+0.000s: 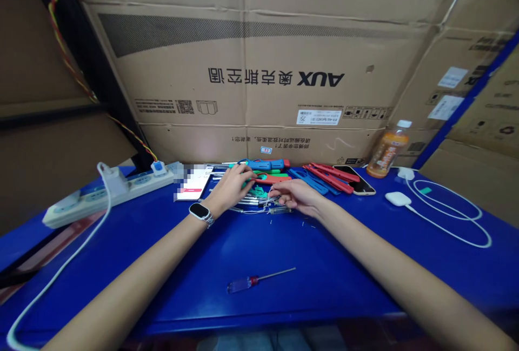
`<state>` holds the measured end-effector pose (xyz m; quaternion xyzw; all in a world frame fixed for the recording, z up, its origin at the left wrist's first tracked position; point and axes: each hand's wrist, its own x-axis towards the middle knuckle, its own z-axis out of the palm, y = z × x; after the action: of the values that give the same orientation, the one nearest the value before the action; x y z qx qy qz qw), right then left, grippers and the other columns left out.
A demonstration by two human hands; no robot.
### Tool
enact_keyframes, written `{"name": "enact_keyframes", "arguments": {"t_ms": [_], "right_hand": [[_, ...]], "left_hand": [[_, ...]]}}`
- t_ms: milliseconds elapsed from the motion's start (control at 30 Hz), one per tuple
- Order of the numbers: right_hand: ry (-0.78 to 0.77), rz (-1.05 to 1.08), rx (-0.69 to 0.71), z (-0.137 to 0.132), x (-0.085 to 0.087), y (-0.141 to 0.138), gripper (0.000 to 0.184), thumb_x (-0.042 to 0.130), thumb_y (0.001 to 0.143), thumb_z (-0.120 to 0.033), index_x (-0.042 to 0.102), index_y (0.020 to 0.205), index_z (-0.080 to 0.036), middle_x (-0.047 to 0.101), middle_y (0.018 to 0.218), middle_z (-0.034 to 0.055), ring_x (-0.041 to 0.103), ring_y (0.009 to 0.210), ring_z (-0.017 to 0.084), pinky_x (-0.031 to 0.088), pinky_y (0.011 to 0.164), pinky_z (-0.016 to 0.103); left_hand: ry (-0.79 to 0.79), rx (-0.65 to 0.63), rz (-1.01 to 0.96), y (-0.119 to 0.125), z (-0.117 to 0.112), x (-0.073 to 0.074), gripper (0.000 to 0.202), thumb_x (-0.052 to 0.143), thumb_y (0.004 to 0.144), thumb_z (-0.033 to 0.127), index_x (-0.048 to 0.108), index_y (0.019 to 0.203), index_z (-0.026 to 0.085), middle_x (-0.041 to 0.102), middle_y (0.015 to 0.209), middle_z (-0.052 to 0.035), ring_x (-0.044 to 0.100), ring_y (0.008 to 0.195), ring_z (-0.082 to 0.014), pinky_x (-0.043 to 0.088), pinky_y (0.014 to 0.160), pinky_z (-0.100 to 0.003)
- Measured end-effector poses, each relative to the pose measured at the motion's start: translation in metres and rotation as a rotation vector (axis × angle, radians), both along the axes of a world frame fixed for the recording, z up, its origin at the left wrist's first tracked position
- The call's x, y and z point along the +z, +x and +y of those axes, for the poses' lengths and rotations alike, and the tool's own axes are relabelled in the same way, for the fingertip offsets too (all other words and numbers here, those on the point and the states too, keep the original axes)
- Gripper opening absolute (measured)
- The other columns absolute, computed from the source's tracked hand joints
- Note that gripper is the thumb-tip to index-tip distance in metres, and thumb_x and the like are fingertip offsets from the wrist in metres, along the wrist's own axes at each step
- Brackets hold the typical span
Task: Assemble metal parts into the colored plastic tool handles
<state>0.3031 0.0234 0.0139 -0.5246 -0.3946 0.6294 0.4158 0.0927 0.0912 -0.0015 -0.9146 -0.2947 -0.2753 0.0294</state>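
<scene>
My left hand (pixel 233 183), with a smartwatch (pixel 200 212) on its wrist, rests fingers-down on a heap of hand tools (pixel 265 178) with red, blue and green handles at the back of the blue table (pixel 284 297). Its fingers curl over a green-handled tool. My right hand (pixel 294 195) lies beside it, fingers pinched around a thin metal piece at the heap's near edge. A small screwdriver (pixel 259 280) with a clear blue and red handle lies alone near the front of the table.
A white power strip (pixel 105 191) and its cord run along the left. A phone (pixel 359 180), an orange drink bottle (pixel 387 151) and a white charger with looped cable (pixel 446 216) sit at right. Large cardboard boxes (pixel 259 70) wall off the back.
</scene>
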Motion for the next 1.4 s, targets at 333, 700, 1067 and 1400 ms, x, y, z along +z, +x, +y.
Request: {"name": "enact_keyframes", "arguments": {"t_ms": [333, 700, 1067, 1400], "right_hand": [[0.184, -0.333, 0.072, -0.017, -0.004, -0.006, 0.009, 0.059, 0.081, -0.021, 0.063, 0.082, -0.014, 0.073, 0.071, 0.0054, 0.048, 0.036, 0.007, 0.026, 0.033, 0.018], [0.96, -1.072, 0.454, -0.09, -0.005, -0.024, 0.042, 0.072, 0.075, -0.058, 0.065, 0.098, -0.024, 0.065, 0.094, 0.0028, 0.059, 0.087, 0.018, 0.038, 0.068, 0.028], [0.978, -1.161, 0.451, -0.069, -0.022, -0.027, 0.019, 0.062, 0.09, -0.04, 0.07, 0.092, -0.023, 0.067, 0.092, 0.0032, 0.059, 0.092, 0.019, 0.038, 0.071, 0.028], [0.672, -1.159, -0.043, -0.048, -0.012, 0.029, 0.019, 0.054, 0.091, -0.035, 0.068, 0.091, -0.023, 0.071, 0.097, 0.0018, 0.062, 0.086, 0.017, 0.041, 0.07, 0.027]], "left_hand": [[-0.181, -0.022, -0.031, -0.049, -0.035, -0.006, 0.022, 0.046, 0.096, 0.026, 0.066, 0.103, 0.02, 0.062, 0.104, -0.0084, 0.059, 0.099, -0.0243, 0.049, 0.088, -0.04], [-0.149, -0.053, -0.031, -0.038, -0.06, 0.001, 0.029, 0.039, 0.101, 0.032, 0.065, 0.1, 0.02, 0.063, 0.102, -0.0081, 0.057, 0.098, -0.0231, 0.047, 0.091, -0.039], [-0.137, -0.03, -0.023, -0.031, -0.058, -0.007, 0.026, 0.04, 0.101, 0.031, 0.063, 0.097, 0.02, 0.063, 0.099, -0.0066, 0.057, 0.094, -0.0228, 0.045, 0.085, -0.037], [-0.045, -0.096, 0.008, 0.0, -0.054, 0.008, 0.022, 0.043, 0.1, 0.031, 0.062, 0.1, 0.02, 0.062, 0.103, -0.0069, 0.055, 0.1, -0.0246, 0.045, 0.088, -0.04]]}}
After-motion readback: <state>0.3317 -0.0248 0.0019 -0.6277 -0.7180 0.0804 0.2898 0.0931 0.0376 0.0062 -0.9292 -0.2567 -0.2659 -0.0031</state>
